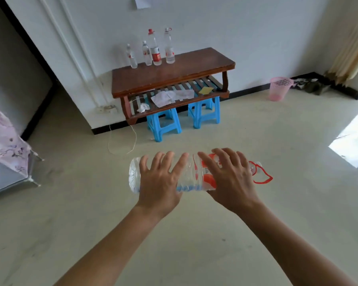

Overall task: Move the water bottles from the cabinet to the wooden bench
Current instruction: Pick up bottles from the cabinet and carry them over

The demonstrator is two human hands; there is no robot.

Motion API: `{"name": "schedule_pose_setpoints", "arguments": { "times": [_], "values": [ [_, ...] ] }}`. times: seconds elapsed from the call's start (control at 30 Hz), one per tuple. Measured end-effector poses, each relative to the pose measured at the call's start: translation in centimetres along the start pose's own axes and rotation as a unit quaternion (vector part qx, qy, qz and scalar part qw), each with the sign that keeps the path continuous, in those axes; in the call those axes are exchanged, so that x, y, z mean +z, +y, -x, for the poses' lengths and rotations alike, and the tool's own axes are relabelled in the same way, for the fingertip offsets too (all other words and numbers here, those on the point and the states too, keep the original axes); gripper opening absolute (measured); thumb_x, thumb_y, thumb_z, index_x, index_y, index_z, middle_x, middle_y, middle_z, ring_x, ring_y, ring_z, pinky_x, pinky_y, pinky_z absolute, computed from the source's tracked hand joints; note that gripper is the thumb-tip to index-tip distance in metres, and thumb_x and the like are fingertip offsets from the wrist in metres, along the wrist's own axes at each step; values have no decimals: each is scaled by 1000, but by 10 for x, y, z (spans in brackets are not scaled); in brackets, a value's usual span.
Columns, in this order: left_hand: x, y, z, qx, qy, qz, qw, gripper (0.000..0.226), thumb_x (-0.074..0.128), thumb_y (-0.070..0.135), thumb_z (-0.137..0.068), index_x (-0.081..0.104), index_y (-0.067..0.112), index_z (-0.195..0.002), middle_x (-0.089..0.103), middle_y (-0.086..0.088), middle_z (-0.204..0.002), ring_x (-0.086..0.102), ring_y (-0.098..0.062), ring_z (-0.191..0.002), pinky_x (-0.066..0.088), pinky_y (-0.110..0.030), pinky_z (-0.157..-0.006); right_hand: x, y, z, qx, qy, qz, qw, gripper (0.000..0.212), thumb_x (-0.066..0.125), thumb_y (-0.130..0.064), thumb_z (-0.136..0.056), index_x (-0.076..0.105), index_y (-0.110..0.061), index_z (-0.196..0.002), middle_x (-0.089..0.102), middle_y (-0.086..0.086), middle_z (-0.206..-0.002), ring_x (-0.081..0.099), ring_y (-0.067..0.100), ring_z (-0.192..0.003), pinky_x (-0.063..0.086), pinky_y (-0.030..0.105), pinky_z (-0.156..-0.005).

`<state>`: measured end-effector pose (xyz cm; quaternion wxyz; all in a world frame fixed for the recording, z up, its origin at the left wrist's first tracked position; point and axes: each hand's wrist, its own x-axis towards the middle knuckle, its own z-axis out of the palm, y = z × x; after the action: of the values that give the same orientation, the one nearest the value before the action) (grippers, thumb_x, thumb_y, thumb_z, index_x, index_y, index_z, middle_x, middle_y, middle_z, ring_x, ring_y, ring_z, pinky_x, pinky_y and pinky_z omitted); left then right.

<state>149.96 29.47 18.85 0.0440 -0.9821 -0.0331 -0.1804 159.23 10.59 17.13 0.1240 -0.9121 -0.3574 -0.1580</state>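
Note:
I carry a large clear water bottle [191, 178] with a red label and a red handle loop, lying on its side in mid-air, cap to the right. My left hand [157, 180] grips its base end from above, fingers spread over the top. My right hand [232, 178] grips the label and neck end the same way. Both thumbs are hidden under the bottle. Ahead, against the white wall, stands the wooden bench [174, 77]. Several upright water bottles [155, 50] stand at its far left corner. The cabinet is not in view.
Two blue plastic stools [163, 124] sit under the bench, and papers [170, 97] lie on its slatted lower shelf. A thin cord [120, 141] loops on the floor before it. A pink bin [279, 88] stands at the right, and a floral-covered frame [6, 141] at the left.

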Motion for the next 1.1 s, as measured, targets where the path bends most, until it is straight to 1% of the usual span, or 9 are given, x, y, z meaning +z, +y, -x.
{"name": "schedule_pose_setpoints", "arguments": {
  "times": [0.17, 0.37, 0.47, 0.6, 0.67, 0.73, 0.83, 0.97, 1.1],
  "values": [
    [58, 31, -145, 54, 18, -3, 998, 100, 93, 37, -55, 50, 23, -144, 59, -12, -130, 55, -34, -120, 32, -59, -105, 29, 114, -78, 42, 5, 18, 999, 99, 92, -53, -60, 48, -28, -145, 56, 13, -135, 52, 38, -123, 43, 60, -101],
    [118, 40, -304, 25, 27, -19, 999, 100, 92, 37, -54, 49, 24, -144, 59, -11, -129, 56, -34, -119, 33, -58, -104, 63, 234, -214, 20, -25, 21, 999, 106, 95, -53, -53, 47, -30, -145, 56, 13, -136, 53, 37, -123, 45, 60, -100],
    [124, 29, -361, 6, 39, -24, 999, 99, 91, 37, -56, 48, 24, -144, 59, -10, -130, 56, -34, -120, 32, -58, -104, 65, 262, -277, -7, -12, 15, 1000, 107, 96, -53, -51, 46, -31, -144, 56, 12, -135, 53, 35, -122, 46, 59, -99],
    [137, 4, -431, -21, 55, -36, 998, 93, 88, 37, -59, 51, 23, -143, 59, -9, -130, 56, -34, -120, 31, -57, -104, 79, 291, -359, -38, -13, 11, 999, 106, 95, -52, -55, 42, -32, -145, 55, 12, -137, 50, 35, -126, 43, 59, -102],
    [155, -11, -464, -34, 61, -40, 997, 92, 88, 38, -58, 53, 22, -142, 59, -9, -129, 56, -34, -119, 30, -57, -104, 97, 306, -400, -57, 0, 8, 998, 108, 96, -51, -54, 42, -31, -144, 55, 13, -136, 50, 36, -125, 43, 60, -101],
    [175, -28, -495, -51, 47, -43, 997, 93, 88, 40, -58, 52, 22, -142, 58, -9, -130, 55, -33, -121, 30, -57, -105, 120, 316, -441, -72, -11, 12, 997, 108, 96, -51, -55, 40, -31, -145, 53, 14, -137, 50, 36, -126, 42, 61, -102],
    [213, -63, -543, -66, 33, -41, 996, 97, 90, 44, -57, 51, 22, -143, 57, -10, -132, 54, -34, -123, 30, -58, -106, 158, 327, -502, -73, -35, 11, 997, 110, 94, -52, -57, 35, -32, -148, 50, 12, -142, 47, 36, -130, 40, 62, -105],
    [263, -116, -630, -72, 23, -12, 997, 102, 93, 45, -53, 49, 23, -143, 57, -10, -131, 54, -33, -123, 32, -59, -104, 199, 348, -603, -80, -59, 18, 995, 114, 96, -54, -52, 37, -33, -147, 52, 10, -141, 49, 35, -129, 43, 62, -103],
    [296, -154, -728, -49, 59, -5, 997, 95, 89, 42, -58, 50, 24, -143, 58, -7, -129, 55, -32, -120, 33, -57, -104, 222, 381, -693, -55, -35, 35, 997, 113, 96, -53, -52, 38, -33, -147, 52, 11, -139, 50, 36, -128, 42, 61, -104]
  ]
}}
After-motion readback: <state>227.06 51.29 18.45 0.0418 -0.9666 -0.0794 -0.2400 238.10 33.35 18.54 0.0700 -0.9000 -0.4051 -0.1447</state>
